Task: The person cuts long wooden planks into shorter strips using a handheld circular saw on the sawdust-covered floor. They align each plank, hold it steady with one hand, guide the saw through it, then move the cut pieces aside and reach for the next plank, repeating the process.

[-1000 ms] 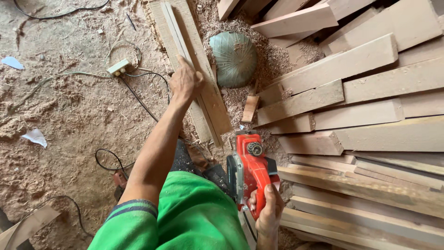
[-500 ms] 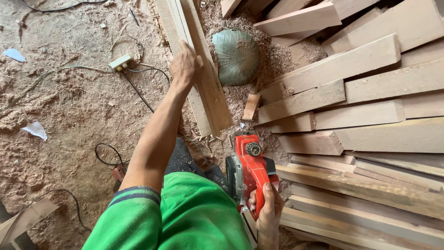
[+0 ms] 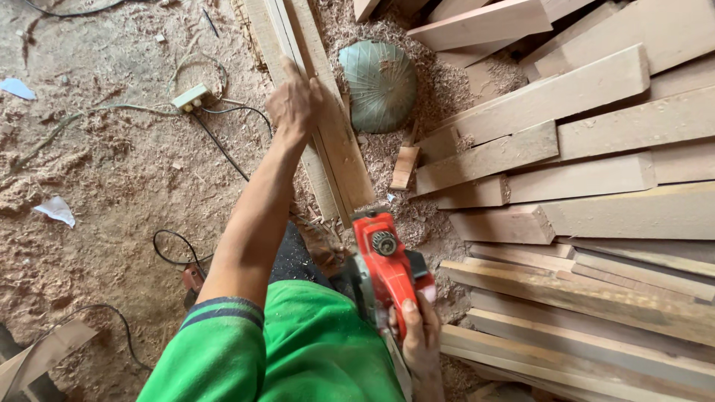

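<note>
Left hand: the left hand [image 3: 296, 104] reaches forward at arm's length, fingers laid over the long planks [image 3: 320, 126]; it presses on their upper faces, and I cannot tell whether the grip closes round an edge.
Right hand: the right hand [image 3: 421, 335] has its grip clenched round the handle of the red electric planer [image 3: 387, 264], held low beside the body, nose pointing forward at the near ends of the planks.
Why so held: by my reading the outstretched hand steadies or shifts the planks while the planer is kept off the wood, ready.
Planks under the hand: at least three narrow boards lie edge to edge, running away from the person on the sawdust floor [image 3: 112, 193].
Timber stack: to the right, a loose pile of sawn boards [image 3: 566, 149], more than ten, lie crosswise in overlapping layers, most ends toward the planks.
Offcut: one short wooden block [image 3: 404, 167] lies between planks and stack.
Round thing: one green, ribbed, dome-shaped object [image 3: 382, 83] sits in the shavings just right of the planks; its kind is unclear.
Power: one pale socket block [image 3: 191, 97] lies left of the planks, with several dark cables [image 3: 223, 145] trailing across the floor.
Scraps: two pale bits of paper [image 3: 56, 211] lie on the left.
</note>
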Action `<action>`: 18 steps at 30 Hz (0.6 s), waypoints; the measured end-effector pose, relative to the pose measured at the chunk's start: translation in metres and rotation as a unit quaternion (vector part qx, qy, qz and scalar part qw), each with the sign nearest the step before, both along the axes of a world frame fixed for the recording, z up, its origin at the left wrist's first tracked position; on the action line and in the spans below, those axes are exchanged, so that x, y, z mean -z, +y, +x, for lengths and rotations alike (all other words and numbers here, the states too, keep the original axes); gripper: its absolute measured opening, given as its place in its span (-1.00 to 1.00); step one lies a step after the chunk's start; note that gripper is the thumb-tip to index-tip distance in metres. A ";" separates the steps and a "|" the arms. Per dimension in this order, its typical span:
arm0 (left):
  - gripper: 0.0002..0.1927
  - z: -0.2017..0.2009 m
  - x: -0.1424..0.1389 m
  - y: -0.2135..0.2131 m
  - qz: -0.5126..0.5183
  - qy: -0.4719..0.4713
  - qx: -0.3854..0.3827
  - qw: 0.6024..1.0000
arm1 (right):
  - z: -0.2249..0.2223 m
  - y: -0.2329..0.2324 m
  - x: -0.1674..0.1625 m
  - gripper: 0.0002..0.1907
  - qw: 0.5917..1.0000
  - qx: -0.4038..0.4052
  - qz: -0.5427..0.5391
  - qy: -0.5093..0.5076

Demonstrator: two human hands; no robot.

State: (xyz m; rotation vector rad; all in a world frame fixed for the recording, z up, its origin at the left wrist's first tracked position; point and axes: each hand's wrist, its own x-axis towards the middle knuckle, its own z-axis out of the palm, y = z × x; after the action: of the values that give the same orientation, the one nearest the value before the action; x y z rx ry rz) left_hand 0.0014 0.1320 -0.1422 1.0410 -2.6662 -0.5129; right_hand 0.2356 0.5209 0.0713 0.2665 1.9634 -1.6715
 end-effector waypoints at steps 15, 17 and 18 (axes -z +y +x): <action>-0.40 0.000 0.033 0.004 -0.089 0.046 -0.011 0.995 | -0.033 -0.078 0.025 -0.67 0.992 -0.097 0.024 0.072; -0.40 0.001 0.033 0.004 -0.096 0.058 -0.001 0.994 | -0.045 -0.094 0.028 -0.66 0.991 -0.107 0.013 0.074; -0.40 0.001 0.032 0.003 -0.087 0.042 -0.003 0.995 | -0.046 -0.099 0.025 -0.67 0.994 -0.097 0.003 0.058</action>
State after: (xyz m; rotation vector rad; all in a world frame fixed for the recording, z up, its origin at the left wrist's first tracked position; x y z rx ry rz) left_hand 0.0026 0.1354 -0.1741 0.9542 -2.5802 -0.3081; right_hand 0.1894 0.4224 0.0460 -0.0206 2.0070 -1.5873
